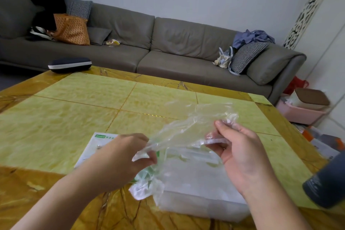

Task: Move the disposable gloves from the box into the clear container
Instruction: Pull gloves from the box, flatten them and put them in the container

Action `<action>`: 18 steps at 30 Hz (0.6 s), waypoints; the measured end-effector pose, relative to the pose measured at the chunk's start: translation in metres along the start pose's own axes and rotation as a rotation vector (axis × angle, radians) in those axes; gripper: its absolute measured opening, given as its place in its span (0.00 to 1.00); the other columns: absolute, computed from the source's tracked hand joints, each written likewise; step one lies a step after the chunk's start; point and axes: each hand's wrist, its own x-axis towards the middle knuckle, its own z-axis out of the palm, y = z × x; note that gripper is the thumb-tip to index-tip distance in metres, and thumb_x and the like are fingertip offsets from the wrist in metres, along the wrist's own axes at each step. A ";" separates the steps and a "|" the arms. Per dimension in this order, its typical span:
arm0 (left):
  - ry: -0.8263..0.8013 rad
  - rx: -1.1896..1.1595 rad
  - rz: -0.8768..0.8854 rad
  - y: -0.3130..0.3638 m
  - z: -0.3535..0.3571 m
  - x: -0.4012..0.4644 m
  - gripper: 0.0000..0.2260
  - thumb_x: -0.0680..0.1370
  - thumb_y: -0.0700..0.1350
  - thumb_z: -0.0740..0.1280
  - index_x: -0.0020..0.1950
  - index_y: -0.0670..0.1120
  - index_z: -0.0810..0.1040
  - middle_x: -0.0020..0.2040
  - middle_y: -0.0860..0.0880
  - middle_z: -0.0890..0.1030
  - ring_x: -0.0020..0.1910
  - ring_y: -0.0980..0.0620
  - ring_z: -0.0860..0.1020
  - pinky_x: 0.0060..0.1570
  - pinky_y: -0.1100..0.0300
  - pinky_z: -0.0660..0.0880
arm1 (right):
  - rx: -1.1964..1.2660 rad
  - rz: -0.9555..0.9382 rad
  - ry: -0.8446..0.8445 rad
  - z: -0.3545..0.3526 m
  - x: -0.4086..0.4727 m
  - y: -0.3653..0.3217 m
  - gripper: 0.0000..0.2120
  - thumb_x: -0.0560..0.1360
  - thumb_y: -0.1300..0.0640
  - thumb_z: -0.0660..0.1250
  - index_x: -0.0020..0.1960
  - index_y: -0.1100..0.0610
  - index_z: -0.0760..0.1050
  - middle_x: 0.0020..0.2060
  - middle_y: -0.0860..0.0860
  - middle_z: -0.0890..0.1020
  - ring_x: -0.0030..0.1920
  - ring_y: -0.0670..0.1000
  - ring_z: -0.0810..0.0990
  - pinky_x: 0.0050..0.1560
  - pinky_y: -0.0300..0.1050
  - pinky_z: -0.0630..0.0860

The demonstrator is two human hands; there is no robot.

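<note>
Yellow-green marble table [74,102] lay beneath. Left hand [119,157] and right hand [240,151] each pinched a clear disposable glove [179,129], stretched between them above the clear container [201,192]; the box [89,147] sat behind the left grip. Thin film could tear or slip free.

Both forearms reach forward, the left hand [123,157] and right hand [240,153] raised (fingers [221,129] curled, pinching).

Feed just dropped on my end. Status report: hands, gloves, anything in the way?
Left hand and right hand each pinch one clear glove, stretched between them. Held above clear container; box beside it. Nothing blocking.
</note>
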 end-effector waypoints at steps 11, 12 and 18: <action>-0.185 -0.652 -0.035 0.021 -0.013 -0.013 0.28 0.72 0.46 0.79 0.62 0.72 0.74 0.58 0.79 0.76 0.59 0.79 0.73 0.57 0.75 0.73 | -0.004 0.044 -0.071 -0.008 -0.006 -0.008 0.07 0.80 0.66 0.67 0.53 0.64 0.84 0.32 0.57 0.80 0.30 0.51 0.80 0.26 0.43 0.78; -0.223 -0.805 -0.049 0.024 -0.015 -0.015 0.30 0.68 0.52 0.82 0.65 0.66 0.74 0.59 0.75 0.78 0.61 0.74 0.75 0.58 0.72 0.75 | -0.028 0.034 -0.068 -0.006 -0.006 -0.007 0.07 0.81 0.66 0.67 0.53 0.64 0.84 0.32 0.57 0.79 0.29 0.51 0.78 0.25 0.43 0.76; 0.067 -1.184 -0.186 0.039 -0.001 -0.001 0.17 0.77 0.52 0.68 0.59 0.42 0.85 0.56 0.42 0.86 0.53 0.46 0.86 0.50 0.58 0.83 | -0.180 -0.024 -0.126 -0.005 -0.010 0.001 0.06 0.82 0.65 0.66 0.54 0.63 0.82 0.33 0.56 0.80 0.24 0.48 0.68 0.21 0.39 0.64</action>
